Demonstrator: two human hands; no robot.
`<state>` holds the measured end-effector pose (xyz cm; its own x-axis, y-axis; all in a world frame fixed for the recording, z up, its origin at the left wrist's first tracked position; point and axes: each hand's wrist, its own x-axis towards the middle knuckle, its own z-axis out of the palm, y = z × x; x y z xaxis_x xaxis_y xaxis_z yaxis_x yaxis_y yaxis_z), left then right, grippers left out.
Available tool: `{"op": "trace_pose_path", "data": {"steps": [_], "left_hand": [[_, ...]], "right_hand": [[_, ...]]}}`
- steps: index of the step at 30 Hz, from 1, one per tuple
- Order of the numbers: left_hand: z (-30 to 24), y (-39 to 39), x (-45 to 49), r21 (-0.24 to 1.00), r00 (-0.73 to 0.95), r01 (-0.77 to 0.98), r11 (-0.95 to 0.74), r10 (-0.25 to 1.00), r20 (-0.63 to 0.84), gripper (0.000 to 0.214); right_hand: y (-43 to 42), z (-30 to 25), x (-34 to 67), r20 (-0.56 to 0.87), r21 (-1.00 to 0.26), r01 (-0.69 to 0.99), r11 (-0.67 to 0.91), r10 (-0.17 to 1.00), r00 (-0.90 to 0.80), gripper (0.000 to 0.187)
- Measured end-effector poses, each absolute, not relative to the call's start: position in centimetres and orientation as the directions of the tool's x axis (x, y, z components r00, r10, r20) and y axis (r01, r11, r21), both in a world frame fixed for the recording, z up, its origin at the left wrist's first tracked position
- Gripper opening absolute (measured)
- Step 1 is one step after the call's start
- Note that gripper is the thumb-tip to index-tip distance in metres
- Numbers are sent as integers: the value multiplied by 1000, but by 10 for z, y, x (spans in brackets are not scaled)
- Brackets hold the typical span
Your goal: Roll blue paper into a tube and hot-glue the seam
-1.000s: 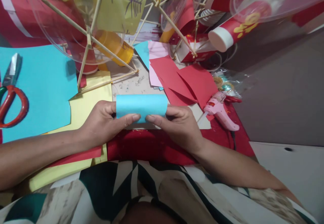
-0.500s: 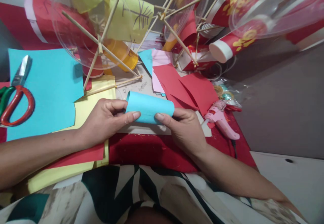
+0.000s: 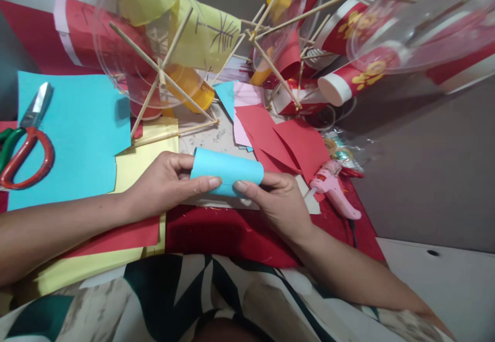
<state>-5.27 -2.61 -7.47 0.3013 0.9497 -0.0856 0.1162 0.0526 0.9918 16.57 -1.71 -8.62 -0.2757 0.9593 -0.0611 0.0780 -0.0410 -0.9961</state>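
Between my hands is a blue paper tube [image 3: 228,165], lying sideways with a seam along its near side. My left hand [image 3: 170,179] grips its left end, thumb pressed on the outside and fingers reaching into the opening. At the right end, my right hand [image 3: 280,197] holds it the same way, thumb on the seam and fingers partly hidden inside. Below the tube lies a pale board [image 3: 197,133]. Red paper pieces [image 3: 297,143] rest just beyond my right hand, and a pink glue gun [image 3: 334,190] lies to its right.
Scissors with red and green handles [image 3: 29,146] lie on a blue paper sheet [image 3: 81,125] at left, over yellow paper [image 3: 145,161]. Behind stands a structure of wooden sticks [image 3: 158,71] with clear discs and paper cups [image 3: 359,76]. A grey wall [image 3: 421,166] rises at right.
My left thumb has slid a little further right along the tube's seam. The tube has tilted slightly toward me, and the whole view has shifted a little.
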Motion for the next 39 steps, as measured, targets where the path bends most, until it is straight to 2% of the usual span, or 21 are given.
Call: {"op": "trace_pose_path", "data": {"steps": [3, 5, 9, 11, 13, 16, 20, 23, 25, 27, 30, 33, 36, 39], "left_hand": [[-75, -28, -50, 988, 316, 140, 58, 943, -100, 22], [-74, -30, -48, 984, 306, 176, -1, 951, -54, 21], [-74, -33, -48, 899, 296, 305, -314, 929, 223, 19], [-75, -34, -50, 787, 321, 365, -496, 861, 394, 16], [-74, -33, -54, 670, 344, 422, -611, 792, 505, 15], [-71, -31, -58, 583, 333, 513, -630, 772, 542, 20], [-67, -32, -59, 622, 274, 535, -572, 814, 512, 27], [-66, -34, -60, 696, 174, 528, -487, 864, 472, 20], [-68, -33, -61, 746, 58, 477, -464, 864, 500, 10], [-70, -31, -63, 803, -46, 368, -469, 853, 520, 18], [-73, -24, -65, 867, -98, 218, -447, 874, 476, 33], [-77, -18, -66, 918, -37, 119, -378, 922, 384, 43], [-78, -18, -64, 963, 142, 2, -270, 953, 267, 61], [-79, -22, -58, 982, 311, -67, -179, 931, 191, 83]], "right_hand": [[-17, -88, 165, -71, -995, 86, -46, 945, -318, 6], [-18, -89, 164, -57, -996, 78, -33, 939, -339, 5], [-20, -88, 165, 83, -987, 99, 127, 929, -360, 12], [-20, -87, 166, 151, -971, 120, 206, 920, -361, 10], [-18, -86, 167, 201, -957, 131, 259, 918, -342, 9], [-13, -86, 169, 280, -942, 104, 319, 918, -279, 16], [-10, -88, 170, 306, -941, 67, 333, 917, -256, 18], [-7, -93, 173, 228, -972, 13, 234, 954, -195, 8], [-4, -97, 174, 132, -988, -95, 121, 983, -124, 8], [0, -98, 174, 18, -972, -234, -2, 996, -84, 18], [3, -95, 172, -130, -915, -371, -160, 986, -105, 29], [3, -92, 171, -219, -868, -406, -286, 954, -204, 31], [1, -93, 170, -278, -831, -391, -396, 904, -323, 26], [-2, -97, 168, -326, -771, -412, -486, 857, -400, 27]]}}
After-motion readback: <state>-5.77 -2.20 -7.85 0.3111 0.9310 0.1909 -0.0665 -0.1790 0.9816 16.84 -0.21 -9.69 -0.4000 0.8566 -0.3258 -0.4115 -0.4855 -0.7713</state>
